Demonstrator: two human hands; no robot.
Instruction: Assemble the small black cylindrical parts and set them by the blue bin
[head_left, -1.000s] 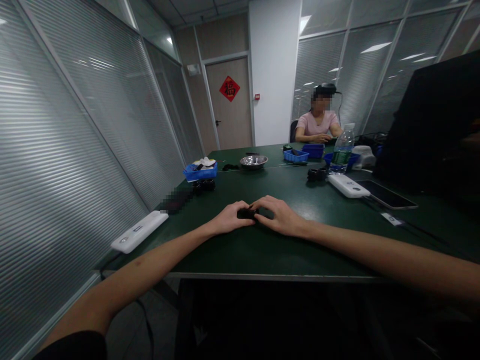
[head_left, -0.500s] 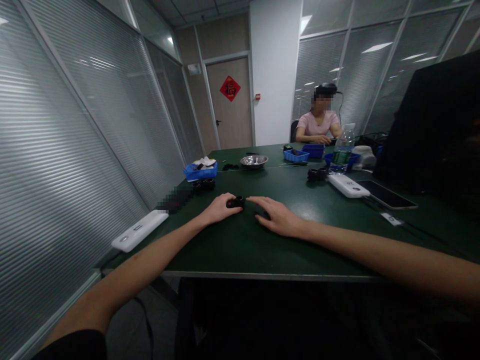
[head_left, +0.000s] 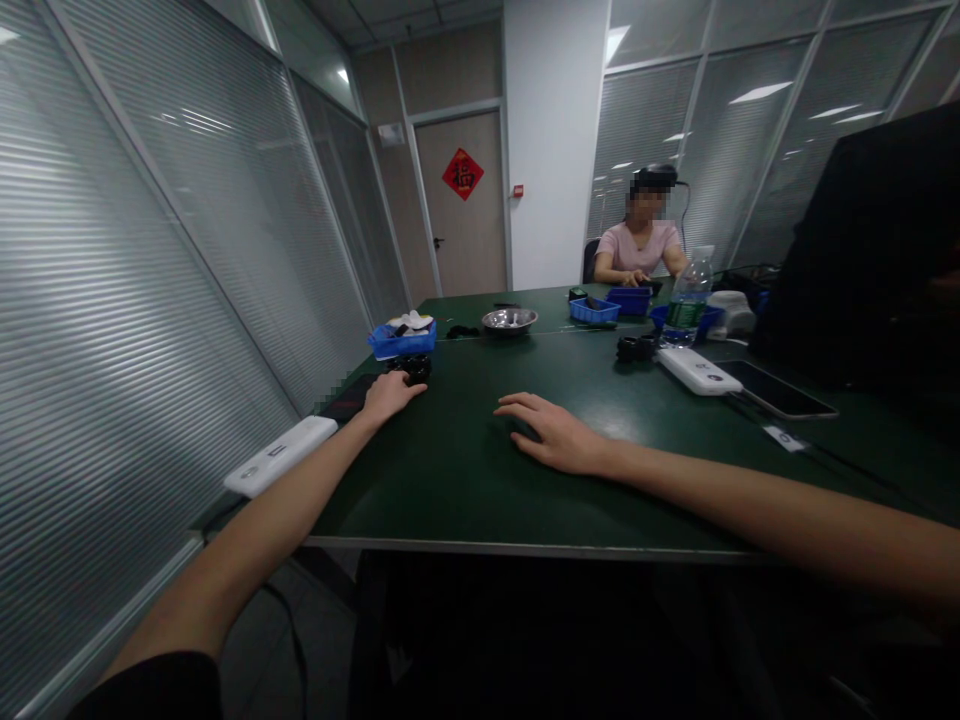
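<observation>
Left hand [head_left: 390,395] moved out to black parts [head_left: 412,368], right hand [head_left: 551,435] flat, unmoved

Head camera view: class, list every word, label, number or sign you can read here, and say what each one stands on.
"福": on the red diamond sign stuck to the door.
Water bottle, green label: too small to read.
Near white device and far-left white device, printed marks: too small to read.
White tag on the table: blurred, unreadable.
No other text is legible.
</observation>
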